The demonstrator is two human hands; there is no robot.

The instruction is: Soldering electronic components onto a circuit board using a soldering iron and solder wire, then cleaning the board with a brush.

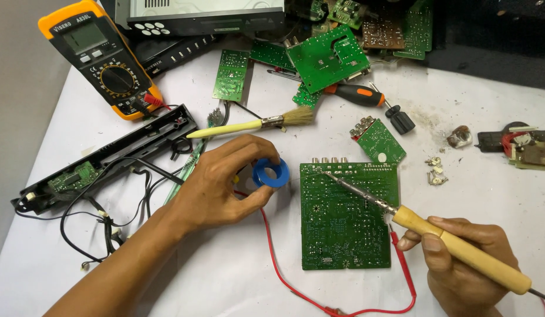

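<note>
My right hand (466, 264) grips a soldering iron (460, 249) by its wooden handle at the lower right. Its metal tip rests near the top left corner of a large green circuit board (343, 229) lying flat in the middle of the white table. My left hand (225, 182) reaches in from the lower left and holds a small blue spool (271, 174) just left of that board, with fingers wrapped over its top.
A yellow multimeter (102, 58) lies at the back left with red test leads (284, 276) trailing forward. A brush (255, 124), screwdrivers (366, 97), several smaller green boards (328, 56), a black panel with wires (108, 155) and a black player chassis (202, 14) surround the work spot.
</note>
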